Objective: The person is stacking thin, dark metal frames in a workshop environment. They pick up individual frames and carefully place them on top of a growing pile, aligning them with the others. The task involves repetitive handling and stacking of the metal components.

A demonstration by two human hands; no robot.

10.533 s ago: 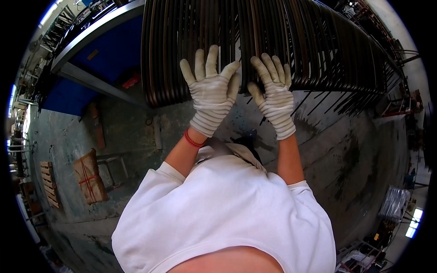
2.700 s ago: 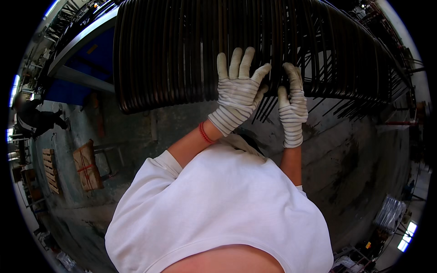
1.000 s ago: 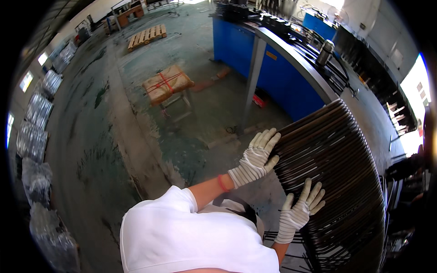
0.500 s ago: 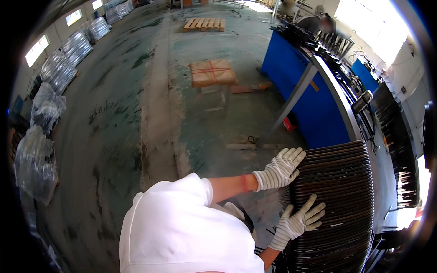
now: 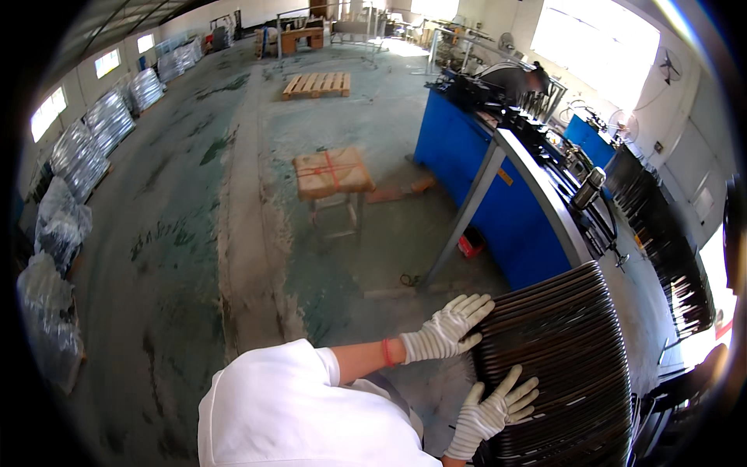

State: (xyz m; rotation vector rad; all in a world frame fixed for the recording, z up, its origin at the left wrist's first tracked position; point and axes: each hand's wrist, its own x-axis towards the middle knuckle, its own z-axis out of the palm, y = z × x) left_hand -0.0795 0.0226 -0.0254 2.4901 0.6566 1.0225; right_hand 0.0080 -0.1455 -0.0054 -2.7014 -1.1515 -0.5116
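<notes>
A long stack of dark, thin metal rods or tubes (image 5: 560,366), laid tightly side by side, stands at the lower right. My left hand (image 5: 449,327), in a white striped knit glove, rests at its far left corner with fingers stretched out. Nearer to me, my right hand (image 5: 496,410) wears the same kind of glove and lies on the stack's left side, its fingers spread. Neither hand grips anything. The lower part of the stack runs out of the picture.
Beyond the stack stands a long blue workbench (image 5: 498,194) with a grey metal frame leg and a steel flask (image 5: 589,188). A person bends over its far end. A padded stool (image 5: 333,173), a wooden pallet (image 5: 317,85) and plastic-wrapped bundles (image 5: 50,311) stand on the floor.
The view has tilted up, so more of the hall's far end shows. Both hands stay against the stack's left side, fingers still extended.
</notes>
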